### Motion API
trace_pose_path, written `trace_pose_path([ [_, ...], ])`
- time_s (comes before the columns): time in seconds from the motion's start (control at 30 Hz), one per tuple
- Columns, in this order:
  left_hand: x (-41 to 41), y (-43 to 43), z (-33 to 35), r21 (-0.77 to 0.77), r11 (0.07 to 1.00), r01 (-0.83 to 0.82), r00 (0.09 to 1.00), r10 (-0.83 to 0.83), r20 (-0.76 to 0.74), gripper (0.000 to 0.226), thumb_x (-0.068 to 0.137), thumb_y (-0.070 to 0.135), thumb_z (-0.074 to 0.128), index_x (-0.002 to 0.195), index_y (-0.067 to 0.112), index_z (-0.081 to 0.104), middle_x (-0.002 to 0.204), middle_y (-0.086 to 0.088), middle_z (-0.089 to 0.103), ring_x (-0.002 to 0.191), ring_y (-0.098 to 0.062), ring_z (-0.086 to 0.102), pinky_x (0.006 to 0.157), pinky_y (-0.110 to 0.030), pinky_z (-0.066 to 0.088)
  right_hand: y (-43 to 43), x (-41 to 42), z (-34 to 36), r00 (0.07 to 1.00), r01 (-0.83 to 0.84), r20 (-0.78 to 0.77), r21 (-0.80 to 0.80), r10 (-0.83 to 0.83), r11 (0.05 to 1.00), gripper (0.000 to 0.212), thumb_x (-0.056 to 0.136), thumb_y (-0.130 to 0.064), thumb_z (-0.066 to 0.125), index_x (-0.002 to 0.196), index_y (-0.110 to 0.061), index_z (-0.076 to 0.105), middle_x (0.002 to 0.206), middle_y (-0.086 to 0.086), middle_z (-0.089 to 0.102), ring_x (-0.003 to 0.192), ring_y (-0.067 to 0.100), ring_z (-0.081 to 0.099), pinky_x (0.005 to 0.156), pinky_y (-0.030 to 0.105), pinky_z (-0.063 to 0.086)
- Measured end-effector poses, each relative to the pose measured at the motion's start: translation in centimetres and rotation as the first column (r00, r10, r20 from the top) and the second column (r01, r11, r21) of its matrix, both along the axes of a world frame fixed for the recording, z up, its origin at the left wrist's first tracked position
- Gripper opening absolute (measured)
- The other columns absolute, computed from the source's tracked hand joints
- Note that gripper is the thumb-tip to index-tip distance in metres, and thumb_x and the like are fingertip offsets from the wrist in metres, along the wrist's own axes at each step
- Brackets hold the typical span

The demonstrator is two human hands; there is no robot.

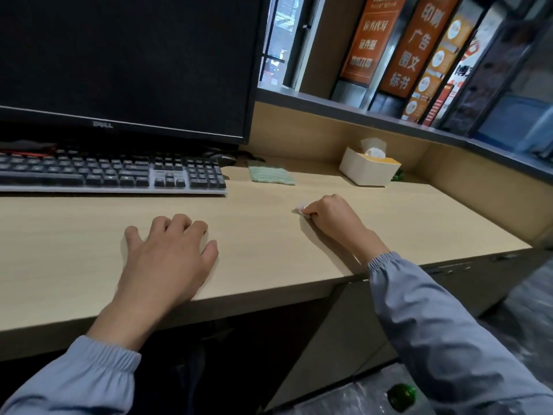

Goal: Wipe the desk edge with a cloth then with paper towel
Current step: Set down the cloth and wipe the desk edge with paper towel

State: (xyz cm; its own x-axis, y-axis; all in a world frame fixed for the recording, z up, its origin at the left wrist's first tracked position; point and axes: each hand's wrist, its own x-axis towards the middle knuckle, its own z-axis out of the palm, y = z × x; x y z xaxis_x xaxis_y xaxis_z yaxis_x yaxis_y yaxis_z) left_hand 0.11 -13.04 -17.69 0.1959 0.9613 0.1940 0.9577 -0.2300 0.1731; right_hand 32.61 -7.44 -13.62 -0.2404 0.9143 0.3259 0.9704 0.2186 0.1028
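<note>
Now right hand (329,218) pinches paper towel (302,210) (small wad) on desk (263,235); left hand (170,253) fingers (179,223) relaxed, empty.

cloth (271,175): pale green, wavy stripes | desk (269,235): light wood grain | sleeves (449,324): blue-grey

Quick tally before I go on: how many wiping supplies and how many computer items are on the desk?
Wiping supplies: 3 (cloth, paper towel pinched in the right hand, tissue box)
Computer items: 3 (monitor, keyboard, mouse)
Total: 6
</note>
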Motion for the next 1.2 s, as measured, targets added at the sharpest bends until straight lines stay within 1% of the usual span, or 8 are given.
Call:
trace_pose_path([
  [0.1,0.0,0.0,0.0,-0.012,1.0,0.0,1.0,0.0,0.0,0.051,0.105,0.053,0.024,0.144,0.032,0.048,0.147,0.004,0.047,0.133,-0.023,0.04,0.108,-0.06,0.032,-4.3,-0.3,0.0,0.999,-0.016,-0.028,0.02,0.016,1.0,0.031,0.105,-0.029,0.053,0.103,-0.017,0.082,0.082,0.011,0.073,0.074,0.028,0.067,0.068,0.032,0.05],
  [0.3,0.0,0.1,-0.2,0.003,1.0,0.004,1.0,-0.004,-0.015,0.051,0.104,0.05,0.021,0.143,0.031,0.048,0.145,0.002,0.048,0.128,-0.024,0.041,0.104,-0.059,0.035,-10.9,0.1,-1.5,0.998,-0.009,-0.055,0.063,0.012,0.998,0.034,0.102,-0.035,0.052,0.092,-0.023,0.082,0.07,0.015,0.064,0.07,0.034,0.067,0.058,0.029,0.05],
  [0.4,0.0,0.2,-0.2,0.012,1.0,0.004,1.0,-0.004,-0.015,0.051,0.104,0.049,0.02,0.142,0.03,0.048,0.144,0.002,0.049,0.127,-0.025,0.042,0.104,-0.06,0.036,-14.2,0.5,-2.1,0.992,0.048,-0.116,0.058,-0.041,0.997,0.032,0.096,-0.039,0.05,0.094,-0.024,0.079,0.081,0.015,0.068,0.079,0.036,0.069,0.063,0.034,0.055],
  [0.53,0.1,0.2,-0.2,0.015,1.0,0.004,1.0,-0.004,-0.023,0.05,0.104,0.048,0.021,0.14,0.03,0.05,0.144,0.0,0.05,0.128,-0.026,0.043,0.103,-0.06,0.037,-16.9,0.8,-2.6,0.991,0.071,-0.114,0.059,-0.064,0.996,0.022,0.087,-0.012,0.073,0.106,-0.022,0.078,0.086,0.016,0.068,0.075,0.037,0.07,0.062,0.037,0.056],
  [0.67,0.1,0.2,-0.3,0.033,0.999,0.007,1.0,-0.006,-0.025,0.048,0.104,0.047,0.022,0.136,0.029,0.053,0.141,0.0,0.051,0.124,-0.026,0.044,0.099,-0.058,0.037,-17.1,-0.1,-3.4,0.966,0.162,-0.212,0.049,-0.148,0.986,0.025,0.095,-0.022,0.055,0.109,-0.03,0.073,0.102,0.007,0.067,0.098,0.022,0.064,0.077,0.025,0.044],
  [0.77,0.2,0.2,-0.3,0.034,0.999,0.005,1.0,-0.004,-0.027,0.047,0.105,0.047,0.022,0.136,0.029,0.052,0.14,0.0,0.051,0.124,-0.026,0.044,0.099,-0.058,0.037,-17.3,-1.4,-4.3,0.979,0.085,-0.2,0.211,-0.042,0.974,0.029,0.08,0.002,0.074,0.102,-0.017,0.076,0.099,0.003,0.075,0.089,0.028,0.067,0.079,0.03,0.055],
  [0.83,0.1,0.2,-0.4,0.03,1.0,0.007,1.0,-0.006,-0.027,0.048,0.105,0.047,0.022,0.136,0.029,0.052,0.141,0.0,0.051,0.125,-0.027,0.044,0.1,-0.059,0.037,-17.4,-2.0,-5.2,0.981,0.059,-0.192,0.303,0.0,0.951,0.032,0.074,0.009,0.081,0.099,-0.011,0.077,0.098,-0.003,0.077,0.081,0.028,0.065,0.067,0.035,0.058],
  [1.2,0.2,0.1,-0.4,0.041,0.999,0.011,0.999,-0.01,-0.041,0.05,0.105,0.048,0.021,0.139,0.026,0.051,0.14,-0.002,0.052,0.125,-0.028,0.045,0.101,-0.061,0.038,-16.0,-12.4,-7.6,0.928,-0.105,-0.27,0.473,0.258,0.875,0.007,0.096,-0.002,0.069,0.097,-0.008,0.073,0.099,-0.004,0.073,0.087,0.024,0.056,0.088,0.023,0.047],
])
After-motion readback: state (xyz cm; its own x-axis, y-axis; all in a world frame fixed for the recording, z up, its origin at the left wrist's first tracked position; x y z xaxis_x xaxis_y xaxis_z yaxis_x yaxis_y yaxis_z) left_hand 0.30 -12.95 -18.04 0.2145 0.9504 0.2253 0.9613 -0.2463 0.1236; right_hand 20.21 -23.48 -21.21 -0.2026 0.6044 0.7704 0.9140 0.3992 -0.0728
